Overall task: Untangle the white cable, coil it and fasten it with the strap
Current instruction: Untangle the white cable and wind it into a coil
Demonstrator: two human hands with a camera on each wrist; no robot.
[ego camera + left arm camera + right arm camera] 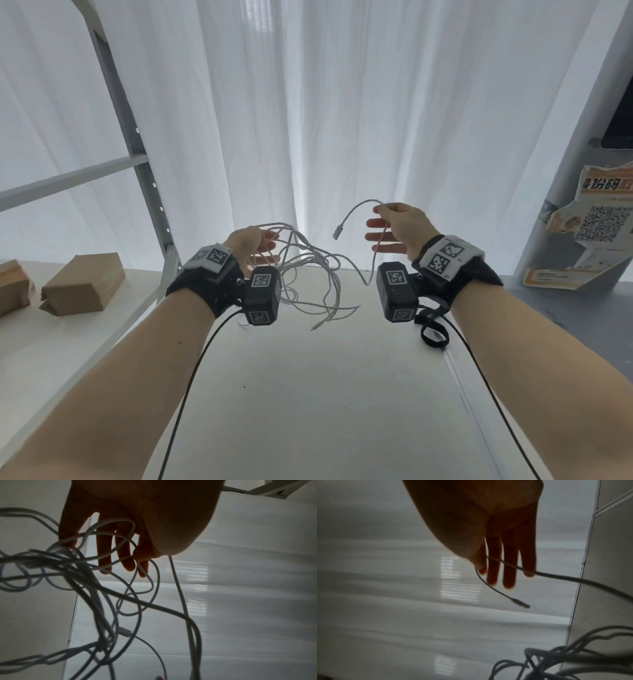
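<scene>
Dangling cable (308, 270) between raised hands (404, 226)

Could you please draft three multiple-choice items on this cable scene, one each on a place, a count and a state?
1. Where is the white cable?
A. Flat on the table
B. Held up between both hands
C. On the shelf

2. How many brown boxes show on the shelf at left?
A. Two
B. Four
C. None

3. What state is the cable in?
A. Neatly coiled
B. Strapped
C. A loose tangle

Key: 1 B, the left hand carries the loops while the right hand pinches a stretch near the plug end. 2 A, two show, one cut by the frame edge. 3 C, loops cross each other in disorder.
</scene>
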